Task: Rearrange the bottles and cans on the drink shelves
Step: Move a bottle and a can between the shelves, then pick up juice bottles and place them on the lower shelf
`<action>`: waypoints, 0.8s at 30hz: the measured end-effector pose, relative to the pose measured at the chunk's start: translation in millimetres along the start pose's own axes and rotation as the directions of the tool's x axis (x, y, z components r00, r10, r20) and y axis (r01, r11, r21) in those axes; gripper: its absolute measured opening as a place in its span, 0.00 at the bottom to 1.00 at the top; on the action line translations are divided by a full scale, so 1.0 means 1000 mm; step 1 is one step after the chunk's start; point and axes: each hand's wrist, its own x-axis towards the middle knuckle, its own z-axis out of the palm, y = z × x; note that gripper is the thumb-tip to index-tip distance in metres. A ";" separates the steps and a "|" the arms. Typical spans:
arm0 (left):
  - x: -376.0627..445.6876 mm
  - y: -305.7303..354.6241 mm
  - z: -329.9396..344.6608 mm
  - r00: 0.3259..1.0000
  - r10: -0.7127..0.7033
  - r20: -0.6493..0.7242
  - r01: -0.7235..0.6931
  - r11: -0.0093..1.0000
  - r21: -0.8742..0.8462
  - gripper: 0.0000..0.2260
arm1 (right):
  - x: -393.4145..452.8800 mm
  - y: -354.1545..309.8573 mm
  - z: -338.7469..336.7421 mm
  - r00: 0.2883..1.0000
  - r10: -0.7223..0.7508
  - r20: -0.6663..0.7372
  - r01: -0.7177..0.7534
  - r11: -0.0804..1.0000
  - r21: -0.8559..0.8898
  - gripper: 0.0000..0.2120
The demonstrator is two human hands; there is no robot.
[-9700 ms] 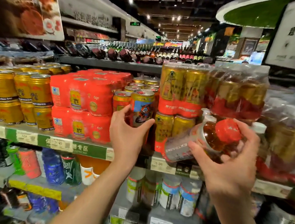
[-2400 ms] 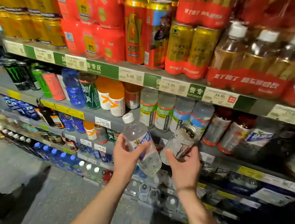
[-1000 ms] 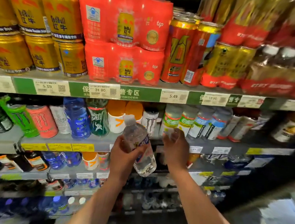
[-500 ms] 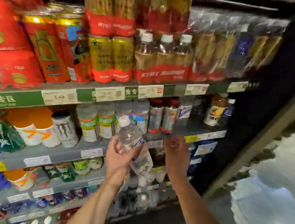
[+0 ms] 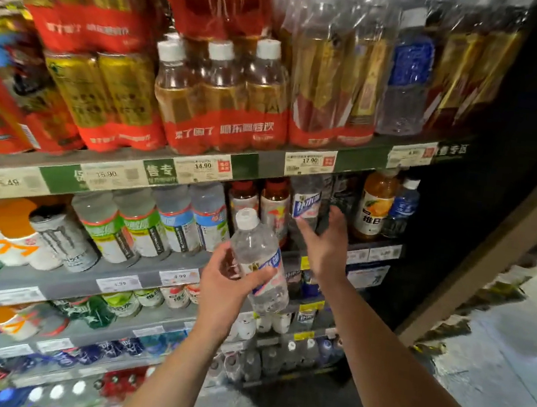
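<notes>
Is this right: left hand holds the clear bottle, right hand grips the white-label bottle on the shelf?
One error: the right hand grips nothing. In the head view it is open, fingers spread, reaching toward the white-label bottle on the shelf. The left hand does hold the clear bottle.

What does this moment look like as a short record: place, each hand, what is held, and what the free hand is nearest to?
place: store drink shelves, several tiers with price tags
left hand: grips a clear water bottle
water bottle: white cap, blue label, tilted, held in front of the shelves
right hand: holds nothing, fingers spread, reaching toward the second shelf
nearest to right hand: clear bottle with blue and white label; contact cannot be told
also there: orange drink bottle to the right
</notes>
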 end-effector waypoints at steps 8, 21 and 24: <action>0.034 -0.002 0.008 0.996 0.003 0.092 0.000 1.000 -0.027 0.22 | 0.035 0.014 0.017 0.996 -0.041 0.083 0.048 0.995 -0.090 0.31; 0.047 -0.001 0.062 1.000 -0.004 -0.002 0.004 0.998 -0.062 0.25 | 0.049 0.042 0.010 0.994 -0.017 0.112 0.029 0.994 -0.105 0.27; 0.044 0.001 0.089 0.997 -0.004 -0.071 -0.002 0.996 -0.087 0.29 | 0.046 0.056 -0.007 0.994 -0.103 0.040 0.108 0.985 -0.134 0.29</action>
